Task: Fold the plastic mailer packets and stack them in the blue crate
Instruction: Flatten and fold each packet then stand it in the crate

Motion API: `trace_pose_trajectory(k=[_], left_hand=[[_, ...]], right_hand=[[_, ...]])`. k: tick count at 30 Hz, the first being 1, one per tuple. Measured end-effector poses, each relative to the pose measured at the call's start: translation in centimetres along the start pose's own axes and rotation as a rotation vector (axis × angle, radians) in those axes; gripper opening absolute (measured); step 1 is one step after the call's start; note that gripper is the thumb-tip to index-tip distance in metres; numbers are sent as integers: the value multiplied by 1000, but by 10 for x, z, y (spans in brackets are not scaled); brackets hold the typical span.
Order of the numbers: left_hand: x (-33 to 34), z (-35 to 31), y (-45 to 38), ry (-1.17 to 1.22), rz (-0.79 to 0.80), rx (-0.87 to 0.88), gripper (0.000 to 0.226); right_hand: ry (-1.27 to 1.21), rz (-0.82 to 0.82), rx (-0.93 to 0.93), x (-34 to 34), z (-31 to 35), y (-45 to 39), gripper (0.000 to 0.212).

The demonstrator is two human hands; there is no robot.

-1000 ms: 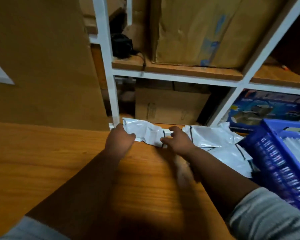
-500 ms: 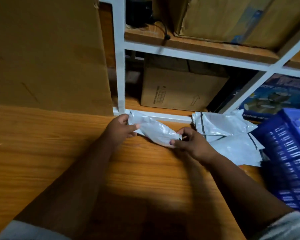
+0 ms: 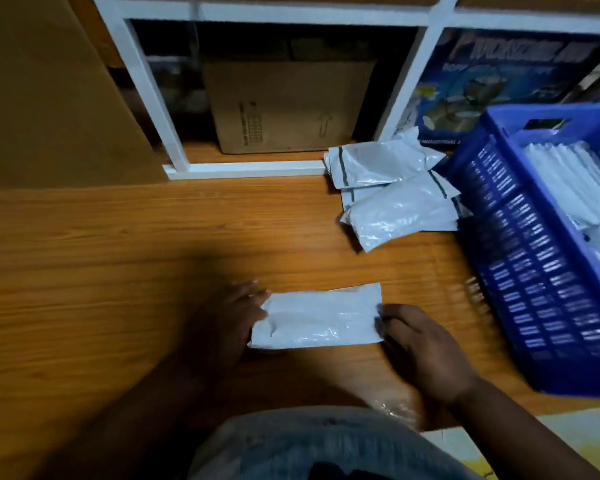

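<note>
The left hand (image 3: 227, 323) and right hand (image 3: 421, 344) are each pinching one end of a flat, crinkled white plastic packet (image 3: 317, 317), which is lying on the wood-grain counter (image 3: 118, 254). More glossy packets (image 3: 392, 188) are lying heaped beside the slatted blue crate (image 3: 520, 258), which is holding folded ones.

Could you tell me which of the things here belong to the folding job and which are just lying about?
Job: mailer held at its ends by the left hand and right hand; loose mailers; blue crate.

Lying about: cardboard box; printed box; white rack.
</note>
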State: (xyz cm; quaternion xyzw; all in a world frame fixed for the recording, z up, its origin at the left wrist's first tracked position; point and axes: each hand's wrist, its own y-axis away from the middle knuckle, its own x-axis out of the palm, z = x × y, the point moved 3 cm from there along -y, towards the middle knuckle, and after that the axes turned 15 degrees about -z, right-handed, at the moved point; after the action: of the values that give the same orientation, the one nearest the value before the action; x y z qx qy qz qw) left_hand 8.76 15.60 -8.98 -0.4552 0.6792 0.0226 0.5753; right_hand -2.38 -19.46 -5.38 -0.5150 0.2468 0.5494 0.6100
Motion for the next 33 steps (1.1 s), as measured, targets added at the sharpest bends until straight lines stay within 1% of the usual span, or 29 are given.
trace_pose_trajectory(k=[2, 5, 6, 8, 10, 12, 13, 16, 18, 19, 20, 22, 24, 26, 28, 31, 33], left_hand=[[2, -7, 2, -97, 51, -30, 37], [-2, -19, 6, -119, 134, -28, 45], [-5, -25, 9, -116, 138, -44, 46], [-12, -41, 14, -132, 100, -135, 47], [-18, -65, 15, -159, 27, -209, 51], [-13, -95, 10, -148, -40, -211, 54], [-7, -109, 6, -149, -47, -200, 55], [27, -131, -5, -275, 28, -208, 65], [47, -131, -6, -375, 105, -279, 71], [54, -129, -4, -414, 126, -302, 72], [58, -126, -1, -444, 132, -309, 73], [60, -124, 3, -477, 125, -300, 72], [60, -123, 5, -488, 104, -291, 69], [61, -121, 6, -495, 99, -307, 69], [64, -119, 6, -501, 109, -320, 72], [69, -116, 8, -491, 104, -326, 76], [71, -115, 9, -486, 89, -337, 76]], right_hand=[[9, -39, -17, -5, 1, 15, 12], [1, -66, -31, -12, -9, 35, 15], [-1, -69, -34, -14, -14, 41, 16], [1, -73, -42, -19, -23, 50, 18], [-11, -60, -38, -26, -29, 59, 20], [-29, -43, 2, -33, -34, 67, 25], [-37, -45, 35, -38, -35, 70, 27], [-58, -134, 101, -54, -19, 58, 28], [-49, -212, 56, -59, 11, 33, 26], [-46, -223, 2, -57, 30, 18, 28], [-48, -209, -67, -50, 47, 3, 32], [-2, -111, -191, -22, 72, -20, 41], [132, 55, -228, 18, 78, -31, 55], [242, 179, -234, 48, 73, -28, 63], [271, 184, -238, 61, 66, -19, 63], [275, 101, -264, 64, 63, -10, 65], [268, 74, -256, 68, 61, -9, 67]])
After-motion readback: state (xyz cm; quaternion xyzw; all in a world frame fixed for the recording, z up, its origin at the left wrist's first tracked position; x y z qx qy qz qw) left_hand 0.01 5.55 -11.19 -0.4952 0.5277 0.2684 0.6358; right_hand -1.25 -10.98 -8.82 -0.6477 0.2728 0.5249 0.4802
